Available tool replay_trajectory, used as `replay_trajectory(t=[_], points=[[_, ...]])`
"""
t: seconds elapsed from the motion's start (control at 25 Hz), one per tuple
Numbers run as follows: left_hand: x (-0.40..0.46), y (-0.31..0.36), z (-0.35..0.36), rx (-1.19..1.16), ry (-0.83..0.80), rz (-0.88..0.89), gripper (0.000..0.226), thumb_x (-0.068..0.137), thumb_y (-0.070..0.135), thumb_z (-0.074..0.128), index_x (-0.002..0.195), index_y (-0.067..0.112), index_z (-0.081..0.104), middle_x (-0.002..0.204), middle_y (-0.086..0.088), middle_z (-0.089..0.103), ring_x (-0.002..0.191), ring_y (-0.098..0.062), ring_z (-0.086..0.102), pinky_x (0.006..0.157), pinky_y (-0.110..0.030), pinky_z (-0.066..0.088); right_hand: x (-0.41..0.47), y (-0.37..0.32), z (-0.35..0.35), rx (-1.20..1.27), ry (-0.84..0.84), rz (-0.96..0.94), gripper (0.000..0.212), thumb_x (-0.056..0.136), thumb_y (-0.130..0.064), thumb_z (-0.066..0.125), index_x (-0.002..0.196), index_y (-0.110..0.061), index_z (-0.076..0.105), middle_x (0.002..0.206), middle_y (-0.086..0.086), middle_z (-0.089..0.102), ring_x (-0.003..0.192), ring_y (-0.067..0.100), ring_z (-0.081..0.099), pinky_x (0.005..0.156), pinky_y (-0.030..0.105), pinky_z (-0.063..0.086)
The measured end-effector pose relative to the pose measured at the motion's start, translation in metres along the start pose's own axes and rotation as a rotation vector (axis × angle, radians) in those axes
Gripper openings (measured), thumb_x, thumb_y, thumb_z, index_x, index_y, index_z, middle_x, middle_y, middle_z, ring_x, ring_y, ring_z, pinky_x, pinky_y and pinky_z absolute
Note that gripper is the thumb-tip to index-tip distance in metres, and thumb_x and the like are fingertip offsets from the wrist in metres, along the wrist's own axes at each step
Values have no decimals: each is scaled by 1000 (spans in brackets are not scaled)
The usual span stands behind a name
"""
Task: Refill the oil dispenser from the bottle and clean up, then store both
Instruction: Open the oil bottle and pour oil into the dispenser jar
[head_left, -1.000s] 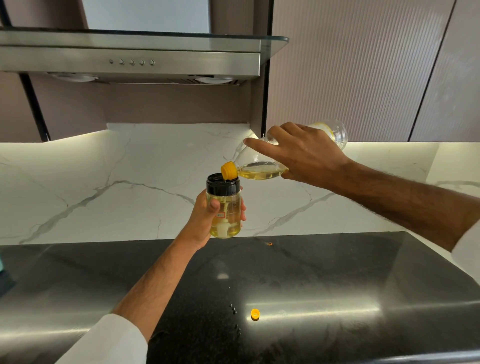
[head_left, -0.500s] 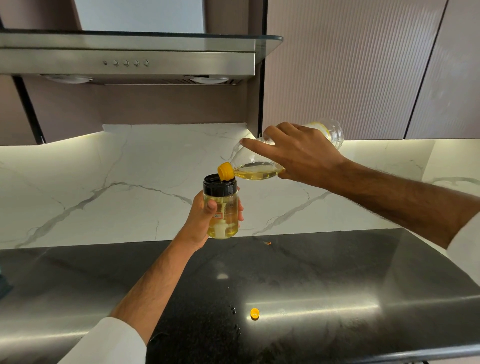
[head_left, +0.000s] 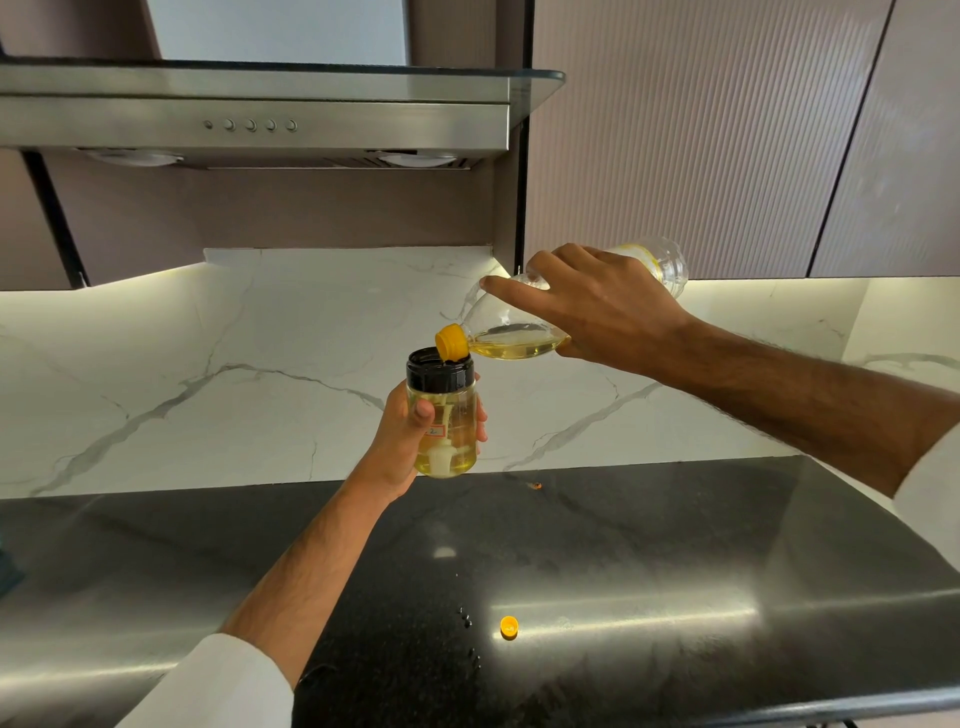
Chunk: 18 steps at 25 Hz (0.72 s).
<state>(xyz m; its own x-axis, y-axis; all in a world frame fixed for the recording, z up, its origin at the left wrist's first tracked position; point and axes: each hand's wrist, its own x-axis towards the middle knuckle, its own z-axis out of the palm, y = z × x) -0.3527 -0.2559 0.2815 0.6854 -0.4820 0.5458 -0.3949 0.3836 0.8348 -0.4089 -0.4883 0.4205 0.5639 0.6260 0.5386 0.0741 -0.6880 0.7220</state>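
My left hand (head_left: 404, 441) grips the oil dispenser (head_left: 444, 421), a clear jar with a black open collar, holding it upright above the black counter. Yellow oil fills most of the jar. My right hand (head_left: 597, 306) holds the clear plastic oil bottle (head_left: 511, 338) tipped almost flat, index finger stretched along its shoulder. The bottle's yellow spout (head_left: 451, 343) sits at the dispenser's black rim. A shallow pool of oil lies in the bottle's lower side. A small yellow cap (head_left: 509, 626) lies on the counter near the front.
The black stone counter (head_left: 649, 545) runs left to right, with several oil drops (head_left: 467, 621) beside the cap and an orange speck (head_left: 535, 486) near the marble backsplash (head_left: 208, 374). A steel range hood (head_left: 260, 114) hangs above left; ribbed cabinet doors (head_left: 701, 130) above right.
The bottle's spout has come down from just above the dispenser to its rim. Both hands keep their holds, and the jar has stayed in nearly the same place.
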Motion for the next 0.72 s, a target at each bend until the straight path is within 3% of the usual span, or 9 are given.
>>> replay_trajectory(t=[0.72], points=[[2, -4, -5, -10, -2, -4, 99, 57, 83, 76, 125, 12, 59, 95, -11, 74, 77, -27, 72, 71, -41, 61, 2, 0, 1, -9, -20, -4, 121, 56, -33, 100, 148, -25, 22, 116, 20, 64, 94, 35, 67, 71, 48, 61]])
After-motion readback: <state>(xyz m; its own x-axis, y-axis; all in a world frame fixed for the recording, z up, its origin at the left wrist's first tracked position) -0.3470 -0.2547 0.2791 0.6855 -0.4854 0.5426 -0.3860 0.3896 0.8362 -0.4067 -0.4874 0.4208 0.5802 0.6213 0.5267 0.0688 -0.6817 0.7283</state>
